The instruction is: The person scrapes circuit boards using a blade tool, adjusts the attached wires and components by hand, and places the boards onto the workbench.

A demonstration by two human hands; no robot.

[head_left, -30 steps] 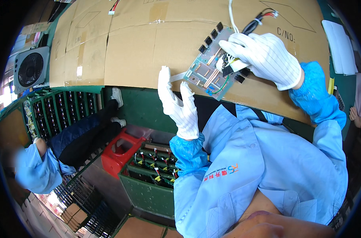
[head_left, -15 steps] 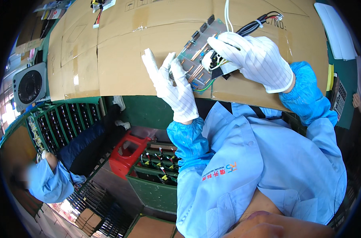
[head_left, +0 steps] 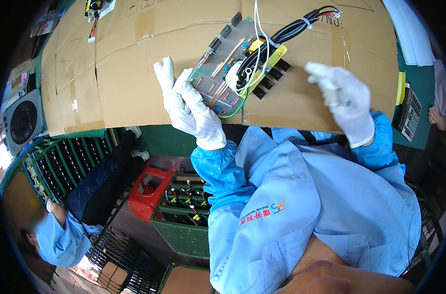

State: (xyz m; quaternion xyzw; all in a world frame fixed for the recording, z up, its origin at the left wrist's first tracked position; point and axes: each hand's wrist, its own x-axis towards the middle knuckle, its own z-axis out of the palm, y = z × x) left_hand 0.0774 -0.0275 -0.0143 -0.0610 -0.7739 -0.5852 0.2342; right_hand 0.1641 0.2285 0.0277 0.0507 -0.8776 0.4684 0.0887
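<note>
A green-grey circuit board [head_left: 215, 68] lies tilted on the cardboard, with black parts along its far left edge and copper-coloured strips across it. White wires [head_left: 263, 46], one with a ring end, and a thick black cable bundle [head_left: 289, 32] lie over its right side. Beside them are a yellow label strip and several black heat-sink tabs [head_left: 272, 77]. My left hand [head_left: 191, 108], in a white striped glove, grips the board's near left edge, its fingertips partly hidden. Off the board to the right, my gloved right hand [head_left: 343, 98] is in the air, slightly blurred, fingers stretched out and holding nothing.
Cardboard [head_left: 130, 88] covers the table. Another wired part [head_left: 98, 7] is at the far left. A calculator [head_left: 411, 115] lies right; a fan [head_left: 24, 115] stands left. Below are a red stool [head_left: 152, 188] and a green rack [head_left: 184, 230]. A seated person [head_left: 64, 235] is at lower left.
My right hand has let go of the board's wires and moved right. The black cable and white wires now lie over the board. My left hand's fingers have drawn in at the board's edge.
</note>
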